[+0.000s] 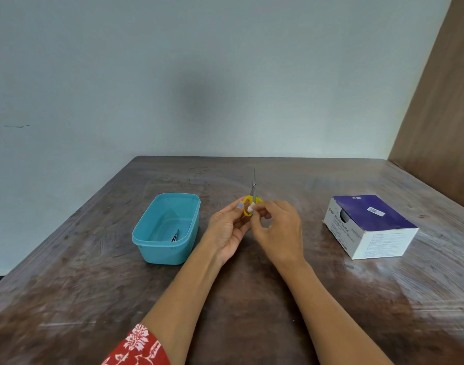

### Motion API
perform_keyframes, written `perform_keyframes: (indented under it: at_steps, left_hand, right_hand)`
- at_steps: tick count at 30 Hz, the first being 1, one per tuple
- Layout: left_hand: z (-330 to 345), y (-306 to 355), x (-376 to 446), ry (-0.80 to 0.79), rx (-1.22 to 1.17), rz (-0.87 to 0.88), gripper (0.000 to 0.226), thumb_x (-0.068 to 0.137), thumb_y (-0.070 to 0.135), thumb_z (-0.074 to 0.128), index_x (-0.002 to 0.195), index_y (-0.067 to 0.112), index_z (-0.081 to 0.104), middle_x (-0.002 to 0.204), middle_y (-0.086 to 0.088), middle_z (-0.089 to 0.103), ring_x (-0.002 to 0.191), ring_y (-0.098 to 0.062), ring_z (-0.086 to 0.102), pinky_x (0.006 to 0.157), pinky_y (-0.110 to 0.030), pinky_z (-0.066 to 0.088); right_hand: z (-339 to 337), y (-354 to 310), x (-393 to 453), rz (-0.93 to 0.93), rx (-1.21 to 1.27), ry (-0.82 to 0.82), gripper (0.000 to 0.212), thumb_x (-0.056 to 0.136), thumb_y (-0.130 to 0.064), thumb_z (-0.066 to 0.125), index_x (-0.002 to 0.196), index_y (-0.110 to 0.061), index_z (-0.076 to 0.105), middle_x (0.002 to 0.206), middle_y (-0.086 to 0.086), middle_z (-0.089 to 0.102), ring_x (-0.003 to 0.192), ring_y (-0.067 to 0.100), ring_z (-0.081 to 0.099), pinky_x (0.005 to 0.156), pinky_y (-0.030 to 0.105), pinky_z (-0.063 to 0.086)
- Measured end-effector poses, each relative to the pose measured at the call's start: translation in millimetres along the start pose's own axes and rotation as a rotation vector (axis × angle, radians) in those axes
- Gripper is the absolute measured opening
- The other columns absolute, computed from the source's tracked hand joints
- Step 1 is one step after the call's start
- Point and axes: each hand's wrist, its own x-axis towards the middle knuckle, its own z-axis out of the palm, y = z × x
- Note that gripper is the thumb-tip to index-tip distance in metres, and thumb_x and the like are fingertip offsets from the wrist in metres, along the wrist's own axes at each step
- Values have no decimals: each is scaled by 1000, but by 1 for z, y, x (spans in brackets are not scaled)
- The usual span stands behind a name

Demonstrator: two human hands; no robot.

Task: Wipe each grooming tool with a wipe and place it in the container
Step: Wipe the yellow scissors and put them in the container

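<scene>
The left hand (229, 227) grips the scissors (252, 198) upright, right of the container (146, 243). The right hand (277, 227) pinches a wipe (251, 208) against their yellow handle.

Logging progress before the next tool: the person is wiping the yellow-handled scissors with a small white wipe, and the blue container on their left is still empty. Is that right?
Not quite. The head view shows the blue container already holds a dark tool at its near end, so it is not empty. The rest stands: the left hand holds the yellow-handled scissors while the right hand rubs the small white wipe on the handle.

I see a worn, faintly glossy wooden table (252, 299), a smooth plastic container (165, 248), metal-bladed scissors (253, 192) with plastic handles, and a cardboard box (370, 227).
</scene>
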Motion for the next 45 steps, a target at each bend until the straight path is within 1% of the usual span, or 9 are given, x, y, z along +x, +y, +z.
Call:
perform_keyframes:
  at_steps: [4,10,15,21,26,32,36,42,45]
  left_hand:
    - [3,0,-3,-52,33,-24,23,93,0,44,102,3,64,92,-12,71,84,-17,68,75,-28,58]
    - [3,-1,-3,-3,37,12,24,94,0,42,97,5,65,83,-9,72,74,-15,70,68,-24,59]
    - [3,-1,-3,-34,64,-1,23,94,0,43,105,2,64,91,-11,71,85,-18,68,73,-28,59]
    - [4,-3,-2,28,53,31,22,93,0,44,99,3,64,89,-12,70,74,-15,69,67,-24,58]
    - [4,-3,-2,23,63,23,22,93,0,45,102,2,64,87,-10,71,82,-17,68,66,-25,59]
    - [3,-4,0,62,45,38,22,93,0,45,106,0,62,101,-16,66,91,-24,64,69,-25,58]
    - [4,-4,-1,37,58,19,21,92,0,45,105,1,62,97,-14,67,87,-19,66,66,-25,59]
    - [3,-5,1,65,42,43,21,92,0,47,107,-1,62,90,-11,69,85,-21,65,67,-24,58]
    - [2,-5,2,44,42,34,22,92,0,46,108,-1,61,93,-12,69,85,-19,66,67,-24,59]
  right_hand:
    - [-2,6,3,14,-50,55,13,79,-6,66,89,-12,71,77,2,64,75,20,57,67,34,48]
    - [-1,1,1,30,35,29,9,73,-13,63,77,-15,70,71,-1,63,70,17,56,68,33,48]
    - [-2,5,2,26,-37,51,13,79,-5,66,90,-10,72,78,4,63,77,21,57,66,34,48]
    - [0,0,0,51,43,13,6,72,-14,65,76,-16,69,70,-4,62,70,13,53,68,32,48]
    - [0,4,1,58,-13,17,11,80,-9,65,88,-13,71,75,2,63,76,20,56,67,28,44]
    - [0,1,-2,76,50,-34,7,72,-15,63,75,-15,69,71,-3,64,71,13,54,66,34,49]
    - [0,3,0,78,-9,-7,11,80,-9,67,88,-13,71,78,2,65,77,18,56,68,35,50]
    - [2,1,-2,85,39,-36,4,70,-14,63,73,-15,66,69,-3,62,71,14,54,66,32,48]
    - [2,3,-1,85,16,-24,7,76,-10,67,81,-15,69,75,-2,63,76,15,55,68,26,45]
